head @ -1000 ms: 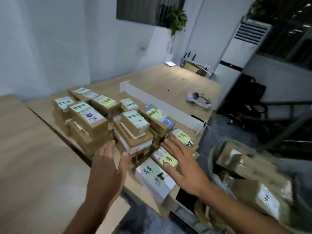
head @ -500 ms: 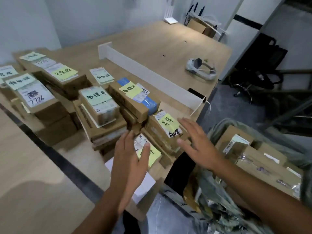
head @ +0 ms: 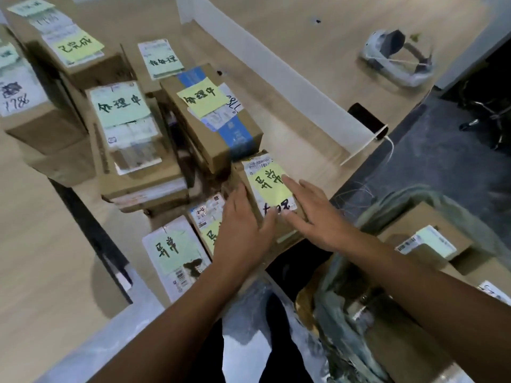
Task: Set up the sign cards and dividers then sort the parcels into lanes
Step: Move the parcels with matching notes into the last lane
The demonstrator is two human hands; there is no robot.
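A small cardboard parcel point(head: 272, 189) with a yellow handwritten note lies at the near right corner of the parcel pile. My left hand point(head: 243, 230) lies against its left side with the thumb across the near end. My right hand point(head: 312, 214) rests on its top and right side, fingers straight. Beside it are a low parcel point(head: 206, 217) with a yellow note, partly under my left hand, and a white parcel point(head: 174, 250) with a green note. A long white divider point(head: 276, 78) stands on the table behind the pile.
More note-labelled parcels are stacked to the left, including a blue-taped one point(head: 213, 114). A white headset point(head: 398, 62) and a black phone point(head: 367, 120) lie beyond the divider. A bag point(head: 359, 272) with further parcels sits at my right. The table edge point(head: 276, 261) is just below my hands.
The view has dropped closer to the pile. My left hand moved right from the low yellow-note parcel to the cardboard parcel's left side, and my right hand settled on that parcel.
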